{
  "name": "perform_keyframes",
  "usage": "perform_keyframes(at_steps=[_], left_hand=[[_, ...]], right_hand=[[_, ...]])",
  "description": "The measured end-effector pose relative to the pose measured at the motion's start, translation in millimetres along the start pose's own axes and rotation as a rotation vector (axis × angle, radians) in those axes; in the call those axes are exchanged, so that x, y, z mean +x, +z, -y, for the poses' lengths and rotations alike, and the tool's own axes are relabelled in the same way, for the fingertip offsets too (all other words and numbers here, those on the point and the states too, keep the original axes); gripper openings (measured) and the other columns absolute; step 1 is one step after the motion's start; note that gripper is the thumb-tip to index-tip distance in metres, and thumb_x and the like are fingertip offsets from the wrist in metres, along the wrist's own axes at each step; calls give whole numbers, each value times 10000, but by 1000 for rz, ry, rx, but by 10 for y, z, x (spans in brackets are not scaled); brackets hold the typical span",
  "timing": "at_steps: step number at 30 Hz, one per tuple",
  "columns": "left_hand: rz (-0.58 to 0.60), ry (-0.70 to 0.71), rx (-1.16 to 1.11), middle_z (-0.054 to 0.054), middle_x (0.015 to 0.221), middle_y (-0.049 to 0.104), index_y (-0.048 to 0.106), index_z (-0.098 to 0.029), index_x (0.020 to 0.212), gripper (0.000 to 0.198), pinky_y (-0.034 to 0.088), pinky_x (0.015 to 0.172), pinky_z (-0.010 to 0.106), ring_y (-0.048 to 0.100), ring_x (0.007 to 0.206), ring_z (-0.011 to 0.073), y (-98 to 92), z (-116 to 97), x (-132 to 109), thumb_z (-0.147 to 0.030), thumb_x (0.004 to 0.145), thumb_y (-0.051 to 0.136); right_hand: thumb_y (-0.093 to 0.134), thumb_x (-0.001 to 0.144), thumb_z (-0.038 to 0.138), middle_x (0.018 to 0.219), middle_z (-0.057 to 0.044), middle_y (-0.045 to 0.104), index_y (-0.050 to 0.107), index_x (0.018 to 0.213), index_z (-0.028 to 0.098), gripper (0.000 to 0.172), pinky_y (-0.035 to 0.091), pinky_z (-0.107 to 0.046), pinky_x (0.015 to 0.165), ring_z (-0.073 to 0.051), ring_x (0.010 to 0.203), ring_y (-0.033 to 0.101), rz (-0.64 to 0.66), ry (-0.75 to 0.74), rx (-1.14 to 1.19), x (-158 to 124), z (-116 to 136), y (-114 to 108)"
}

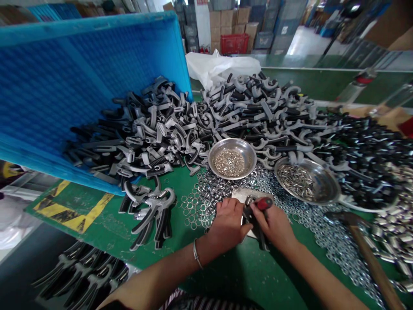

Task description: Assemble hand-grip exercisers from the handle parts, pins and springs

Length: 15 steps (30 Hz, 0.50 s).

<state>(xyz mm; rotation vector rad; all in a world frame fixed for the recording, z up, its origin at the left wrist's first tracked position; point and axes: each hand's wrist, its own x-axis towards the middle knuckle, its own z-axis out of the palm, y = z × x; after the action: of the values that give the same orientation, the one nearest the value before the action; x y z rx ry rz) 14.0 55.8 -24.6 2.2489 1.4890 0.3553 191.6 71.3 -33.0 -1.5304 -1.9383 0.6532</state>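
My left hand (227, 219) is closed around a grey-and-black hand grip strengthener (263, 241), whose handle points toward me over a small metal plate (238, 194). Beside it, my right hand (275, 226) grips a tool with a red-and-black handle (263, 203); its working end is hidden. A coil spring (248, 200) shows between the hands. Loose metal rings (193, 211) and shiny nuts (213, 189) lie just left of the plate. Several hand grips with springs fitted (151, 211) are stacked further left.
A tipped blue crate (97, 56) spills grey handles (161, 125) across the green table (222, 275). Steel bowls hold small brass-coloured parts (229, 163) and metal pins (297, 181). A hammer (364, 245) lies at right, near black parts (371, 150) and metal cylinders (396, 224).
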Motion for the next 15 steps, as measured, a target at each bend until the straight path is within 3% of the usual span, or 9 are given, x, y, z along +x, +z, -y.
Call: perform_keyframes(at_steps=[4, 7, 10, 12, 15], left_hand=[[14, -9, 12, 111, 1102, 556, 574, -171, 1092, 337, 411, 901, 445, 495, 1033, 287, 8, -24, 0, -427, 877, 620], [39, 11, -12, 106, 1161, 571, 582, -194, 1167, 378, 406, 935, 448, 500, 1084, 291, -19, -7, -9, -418, 868, 640], [63, 98, -59, 92, 1216, 593, 546, -222, 1289, 480, 386, 993, 450, 508, 1141, 286, -158, 63, 57, -436, 872, 651], [35, 154, -62, 77, 1194, 627, 570, -236, 1272, 378, 376, 1006, 432, 535, 1134, 262, -336, 163, 186, -390, 927, 586], [-42, 152, 63, 98, 1065, 679, 669, -187, 1070, 246, 376, 979, 410, 590, 1049, 249, -670, 398, 536, -240, 977, 447]], right_hand=[[448, 959, 491, 652, -12, 626, 551, 814, 244, 305, 488, -312, 565, -190, 549, 597, 22, 19, 315, 46, 336, -167], [398, 983, 503, 628, 7, 635, 526, 808, 253, 330, 460, -277, 481, -155, 463, 556, -73, 139, 497, -90, 323, -363], [551, 890, 534, 600, -2, 647, 561, 788, 255, 297, 463, -300, 494, -196, 494, 591, -41, 168, 132, -321, -123, -535], [556, 882, 534, 620, -19, 673, 587, 823, 250, 292, 478, -330, 523, -234, 527, 631, 68, 178, -119, -454, -443, -660], [540, 922, 446, 825, -99, 733, 622, 991, 204, 265, 512, -355, 613, -278, 714, 700, 65, 140, -393, -477, -505, -856]])
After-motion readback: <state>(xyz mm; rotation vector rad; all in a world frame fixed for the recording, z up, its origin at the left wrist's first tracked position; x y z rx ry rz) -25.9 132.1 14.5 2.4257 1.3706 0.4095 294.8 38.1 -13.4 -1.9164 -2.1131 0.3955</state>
